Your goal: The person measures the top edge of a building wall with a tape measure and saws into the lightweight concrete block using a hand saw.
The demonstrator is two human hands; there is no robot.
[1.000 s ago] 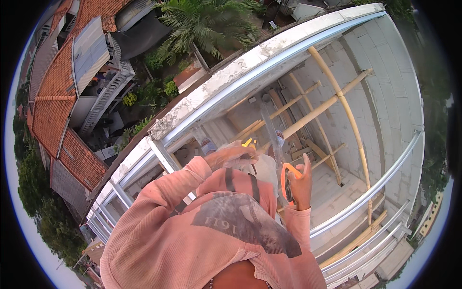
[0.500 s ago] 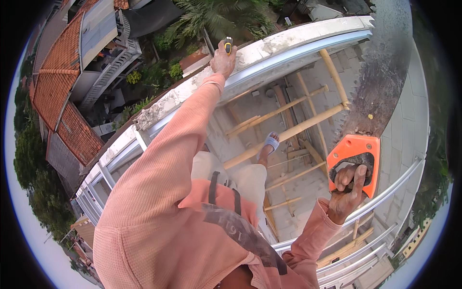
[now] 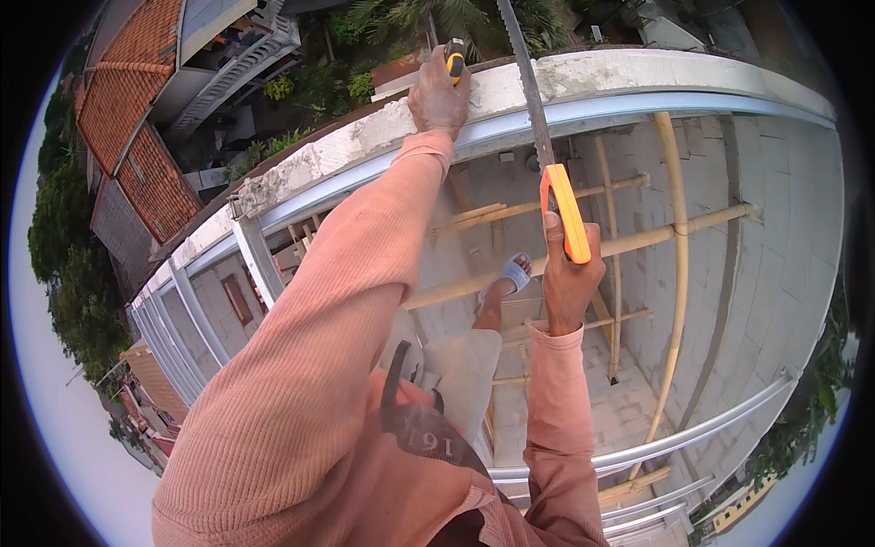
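Note:
My left hand point(image 3: 440, 102) is closed around a black and yellow tape measure point(image 3: 455, 62) and rests at the rough white top of a block wall point(image 3: 602, 80). In my right hand point(image 3: 574, 284) is a handsaw with an orange handle point(image 3: 567, 217). Its toothed metal blade point(image 3: 526, 77) points away from me, seen nearly edge-on, and crosses over the wall top to the right of my left hand. I cannot tell whether the blade touches the wall. A light metal channel point(image 3: 652, 104) runs along the wall's inner side.
Bamboo poles point(image 3: 679, 223) cross the space below me, and my sandalled foot point(image 3: 516, 273) is on one. Metal bars point(image 3: 684, 438) span the near right side; more metal framing point(image 3: 196, 314) stands at left. Beyond the wall lie greenery and a tiled roof point(image 3: 146, 100) far below.
The saw has swung left from the far right, turning from broadside to nearly edge-on, and its blade is now over the wall. My left hand still holds the tape measure on the wall.

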